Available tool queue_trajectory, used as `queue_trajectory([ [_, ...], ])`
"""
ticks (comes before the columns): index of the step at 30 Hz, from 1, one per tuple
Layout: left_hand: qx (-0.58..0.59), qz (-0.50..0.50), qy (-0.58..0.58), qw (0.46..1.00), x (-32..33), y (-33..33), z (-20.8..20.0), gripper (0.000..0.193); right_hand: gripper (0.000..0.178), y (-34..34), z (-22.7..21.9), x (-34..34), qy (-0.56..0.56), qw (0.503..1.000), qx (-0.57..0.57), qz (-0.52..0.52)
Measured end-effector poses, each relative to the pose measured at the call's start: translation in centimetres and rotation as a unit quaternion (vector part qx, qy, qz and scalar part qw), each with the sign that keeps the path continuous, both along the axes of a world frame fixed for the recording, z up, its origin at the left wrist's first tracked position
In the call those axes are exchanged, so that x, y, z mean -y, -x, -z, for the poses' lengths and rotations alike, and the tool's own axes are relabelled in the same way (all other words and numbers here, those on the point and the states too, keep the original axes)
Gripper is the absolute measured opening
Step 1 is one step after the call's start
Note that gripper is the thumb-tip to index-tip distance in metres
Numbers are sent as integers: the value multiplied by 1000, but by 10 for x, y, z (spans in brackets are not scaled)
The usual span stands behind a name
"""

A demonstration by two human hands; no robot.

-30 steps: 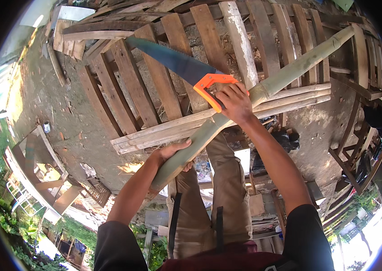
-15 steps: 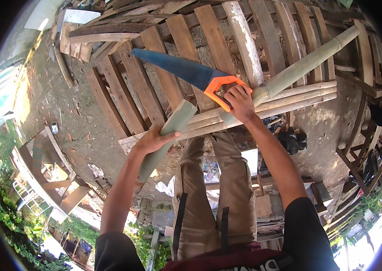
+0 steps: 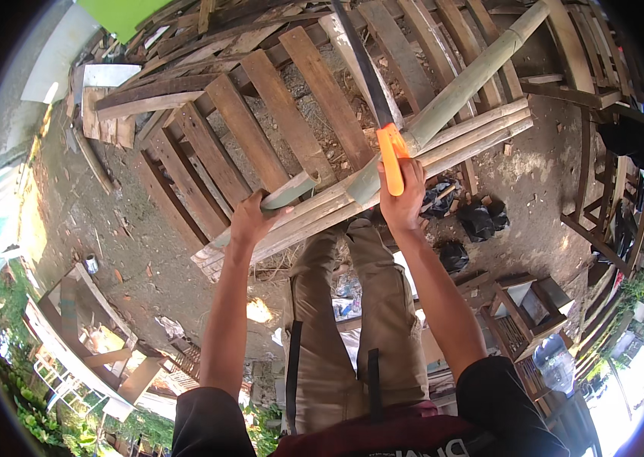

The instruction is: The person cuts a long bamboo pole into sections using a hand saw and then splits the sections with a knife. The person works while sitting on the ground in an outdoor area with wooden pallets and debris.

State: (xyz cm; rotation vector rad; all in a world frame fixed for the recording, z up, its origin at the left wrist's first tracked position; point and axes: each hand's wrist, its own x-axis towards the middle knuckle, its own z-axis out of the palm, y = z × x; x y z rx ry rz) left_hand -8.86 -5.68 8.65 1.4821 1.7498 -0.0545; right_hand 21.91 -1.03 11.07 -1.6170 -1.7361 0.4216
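My right hand [image 3: 404,198] is closed round the orange handle of a hand saw [image 3: 390,156]. Its dark blade points away from me and shows nearly edge-on. Under and beside the saw lies a long bamboo pole [image 3: 482,72], slanting from the near edge of a slatted wooden pallet [image 3: 267,114] to the far right. A short bamboo piece [image 3: 291,190] is gripped in my left hand [image 3: 252,221], its hollow end facing right. That piece is held over the light wooden rails [image 3: 322,213] along the pallet's near edge; my fingers hide its other end.
Scrap boards [image 3: 112,114] are piled at the far left. Black plastic bags [image 3: 478,221] lie on the ground right of my legs. A wooden frame [image 3: 528,308] and a clear plastic bottle [image 3: 554,362] are at the near right. At the left stands a wooden box-like structure [image 3: 86,320].
The saw has turned from pointing left, blade broadside, to pointing away, blade edge-on. The short bamboo piece has swung from upright-slanting to lying more level along the rails. The view has shifted.
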Motion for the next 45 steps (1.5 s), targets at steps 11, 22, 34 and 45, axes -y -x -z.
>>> queue_trajectory([
  [11,-25,-44,-219,974,33,-35,38,67,25,-55,-24,111,127,940,-75,306],
  [22,-136,-65,-226,962,108,-23,57,75,31,-86,54,84,42,973,5,228],
  [34,122,19,-412,903,27,-190,89,62,54,-213,177,92,7,929,-35,368],
  [45,188,40,-475,859,43,-185,89,42,44,-244,518,168,94,936,262,217],
])
